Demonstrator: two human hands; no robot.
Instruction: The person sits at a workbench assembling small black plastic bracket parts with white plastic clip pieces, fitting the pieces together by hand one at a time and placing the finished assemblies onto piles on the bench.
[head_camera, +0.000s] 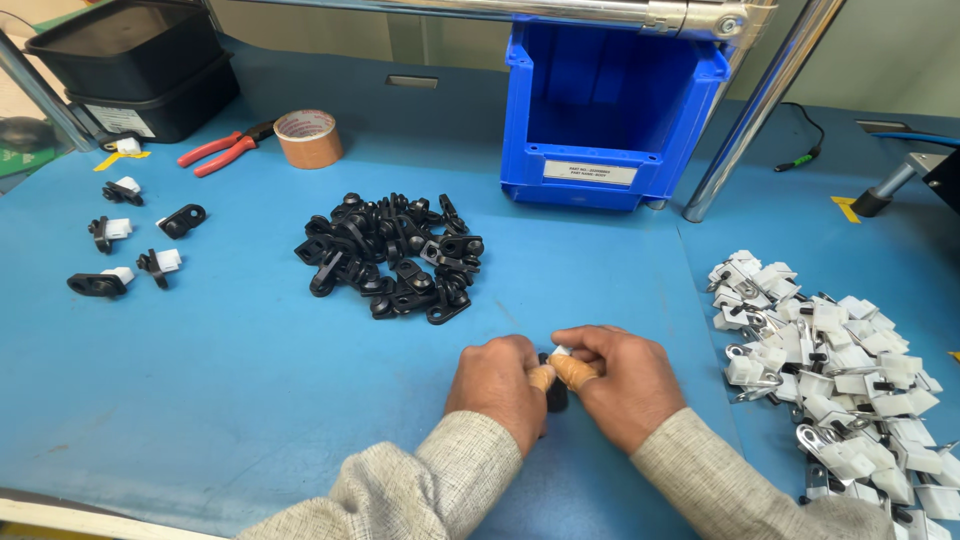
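My left hand (497, 383) and my right hand (620, 378) meet at the near middle of the blue table (230, 370). Together they pinch a small black plastic bracket (556, 396) with a white clip (561, 351) at its top. Tan finger cots cover the pinching fingertips. A pile of black brackets (392, 257) lies just beyond my hands. A heap of white clips with metal parts (838, 370) spreads to my right.
Several joined black-and-white pieces (128, 245) lie at the far left. A blue bin (612, 105), a tape roll (308, 137), red pliers (222, 150) and stacked black tubs (135, 62) stand at the back. A slanted metal pole (752, 115) rises by the bin.
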